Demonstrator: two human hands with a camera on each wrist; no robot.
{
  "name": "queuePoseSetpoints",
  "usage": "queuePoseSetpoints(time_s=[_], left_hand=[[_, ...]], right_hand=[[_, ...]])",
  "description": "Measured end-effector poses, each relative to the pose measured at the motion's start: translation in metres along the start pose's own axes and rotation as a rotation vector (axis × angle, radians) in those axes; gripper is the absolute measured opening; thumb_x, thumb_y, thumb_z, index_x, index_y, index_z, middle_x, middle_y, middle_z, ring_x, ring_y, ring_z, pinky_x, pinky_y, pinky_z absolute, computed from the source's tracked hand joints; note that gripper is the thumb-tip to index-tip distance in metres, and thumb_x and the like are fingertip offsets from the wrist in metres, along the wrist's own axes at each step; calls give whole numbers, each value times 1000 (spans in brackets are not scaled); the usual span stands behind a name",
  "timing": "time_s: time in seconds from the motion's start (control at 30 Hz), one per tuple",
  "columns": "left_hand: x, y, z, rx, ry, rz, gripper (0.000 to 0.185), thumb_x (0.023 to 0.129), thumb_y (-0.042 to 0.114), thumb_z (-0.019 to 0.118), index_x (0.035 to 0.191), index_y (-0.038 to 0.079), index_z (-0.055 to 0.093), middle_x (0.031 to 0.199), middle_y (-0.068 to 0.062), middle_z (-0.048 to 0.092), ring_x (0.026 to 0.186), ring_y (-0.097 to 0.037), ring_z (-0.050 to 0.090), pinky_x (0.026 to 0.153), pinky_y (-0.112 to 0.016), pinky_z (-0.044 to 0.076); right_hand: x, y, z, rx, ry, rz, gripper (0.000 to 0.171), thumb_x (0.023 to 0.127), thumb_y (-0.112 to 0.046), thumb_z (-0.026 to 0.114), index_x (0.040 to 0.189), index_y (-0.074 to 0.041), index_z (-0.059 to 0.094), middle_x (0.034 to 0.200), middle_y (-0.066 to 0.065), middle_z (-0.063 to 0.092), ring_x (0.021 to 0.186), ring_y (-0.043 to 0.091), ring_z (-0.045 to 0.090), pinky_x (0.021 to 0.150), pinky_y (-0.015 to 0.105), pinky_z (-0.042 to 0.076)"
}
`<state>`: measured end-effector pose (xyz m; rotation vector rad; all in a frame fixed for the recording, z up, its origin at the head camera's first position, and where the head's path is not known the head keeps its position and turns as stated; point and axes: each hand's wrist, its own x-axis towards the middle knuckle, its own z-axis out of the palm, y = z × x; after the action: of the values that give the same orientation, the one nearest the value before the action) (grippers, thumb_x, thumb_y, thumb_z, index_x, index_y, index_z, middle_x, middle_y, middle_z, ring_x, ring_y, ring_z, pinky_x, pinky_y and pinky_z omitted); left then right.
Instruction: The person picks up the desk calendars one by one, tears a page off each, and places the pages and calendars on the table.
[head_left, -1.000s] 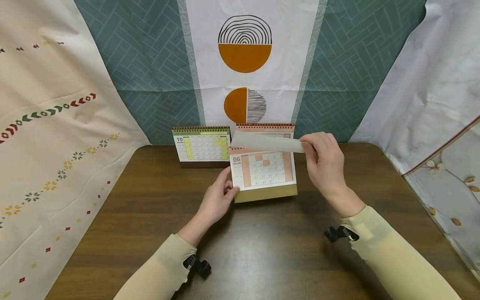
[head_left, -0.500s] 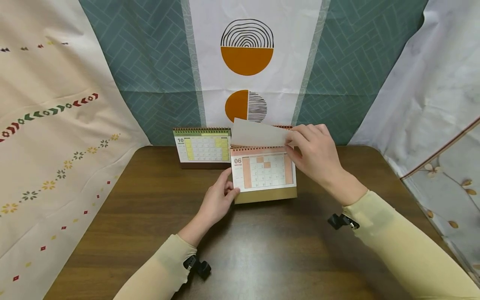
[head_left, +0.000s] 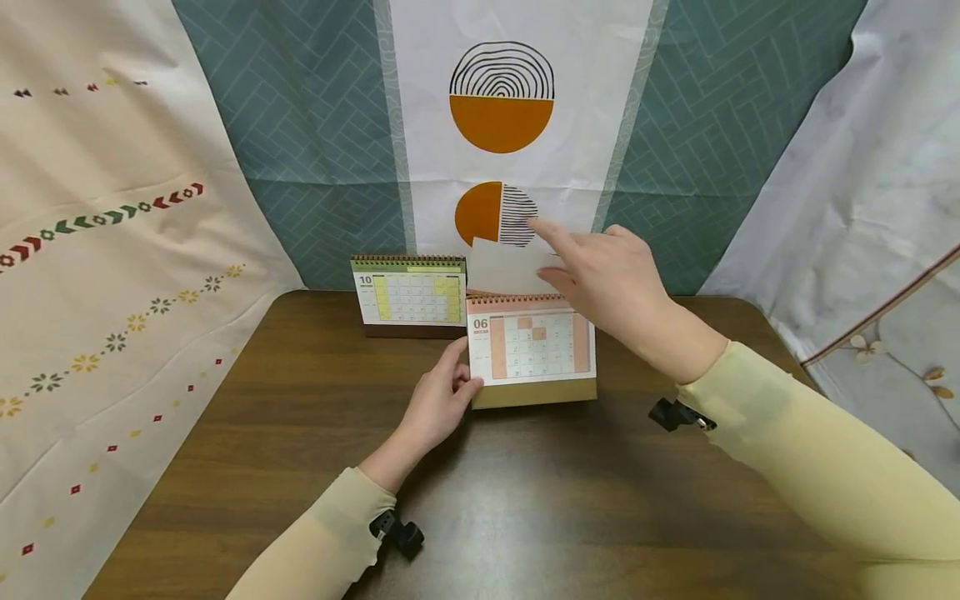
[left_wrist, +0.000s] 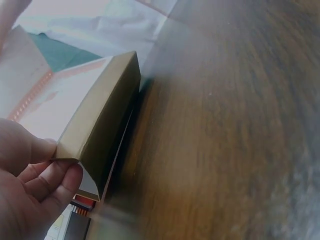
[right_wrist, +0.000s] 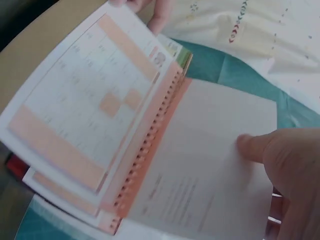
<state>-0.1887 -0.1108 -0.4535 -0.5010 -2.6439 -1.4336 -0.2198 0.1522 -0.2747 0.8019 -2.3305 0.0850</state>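
A pink desk calendar (head_left: pixel 536 393) on a tan stand shows its 06 page (head_left: pixel 551 360) at the front. My left hand (head_left: pixel 437 398) grips its lower left corner, thumb on the front and fingers curled behind, as the left wrist view shows. One page (head_left: pixel 502 268) stands flipped up above the spiral binding (right_wrist: pixel 149 137), its pale back toward me. My right hand (head_left: pixel 618 279) holds that page, thumb (right_wrist: pixel 254 146) on its face and the other fingers behind, partly hidden. In the head view the right index finger is stretched out above the page's edge.
A green desk calendar (head_left: pixel 412 298) showing 10 stands behind on the left. Part of another pink calendar (right_wrist: pixel 67 196) shows behind the held one in the right wrist view. A patterned cloth (head_left: pixel 498 125) hangs at the back of the wooden table (head_left: pixel 315 417).
My right hand has moved left and up, lifting the page from nearly flat to upright above the binding; its index finger has straightened. The left hand has kept its grip on the corner.
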Motion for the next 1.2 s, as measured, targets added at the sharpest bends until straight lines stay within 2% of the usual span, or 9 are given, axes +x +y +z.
queuePoseSetpoints(time_s=[0.03,0.07,0.13,0.23,0.37,0.53,0.93,1.03,1.2], left_hand=[[0,0,0,2,2,3,67,106,5,74,165,6,42,93,0,72,77,-15,58,74,-34,48],[0,0,0,3,4,9,66,106,5,74,164,6,43,93,0,72,77,-15,58,74,-34,48],[0,0,1,4,5,21,66,106,5,75,164,6,43,93,1,72,77,-15,58,73,-34,48],[0,0,1,4,6,40,60,105,4,75,159,6,48,91,2,72,76,-14,58,73,-34,47],[1,1,2,9,6,42,39,105,5,76,141,5,61,89,5,71,77,-13,57,73,-33,46],[0,2,2,17,3,37,21,104,6,78,122,8,68,88,6,71,78,-13,59,74,-34,47],[-1,3,-4,57,-24,45,16,103,7,79,107,11,64,85,4,62,75,-15,56,70,-34,45],[-3,3,-3,80,-39,50,19,103,9,80,102,11,61,82,3,59,71,-15,53,66,-33,42],[-7,-1,2,120,-87,48,22,103,12,80,98,14,59,78,7,59,67,-12,52,64,-32,41]], right_hand=[[3,-2,0,13,-5,-15,48,101,-29,84,143,-15,66,71,3,70,64,26,64,70,45,47],[6,-4,0,26,-8,-28,38,103,-31,83,135,-15,71,70,3,69,63,26,63,68,45,48],[12,-8,1,52,-3,-49,23,105,-34,79,111,-12,76,68,3,67,60,27,60,64,45,49],[19,-12,3,72,-15,-61,40,109,-37,73,78,-13,67,62,1,58,56,26,55,61,44,47],[23,-11,4,105,-77,-5,50,113,-33,67,67,-16,54,58,-1,45,53,23,49,55,41,39],[24,-5,2,191,-157,138,55,116,-34,61,66,-17,46,58,0,38,54,23,44,56,39,30],[19,14,7,248,-195,332,49,116,-34,59,73,-12,52,59,3,39,56,26,42,58,40,31],[21,24,6,279,-175,387,47,118,-35,55,79,-9,60,61,8,46,60,30,47,61,42,35],[19,51,-2,315,-86,563,48,118,-39,51,107,-1,77,84,21,70,75,37,61,69,47,43]])
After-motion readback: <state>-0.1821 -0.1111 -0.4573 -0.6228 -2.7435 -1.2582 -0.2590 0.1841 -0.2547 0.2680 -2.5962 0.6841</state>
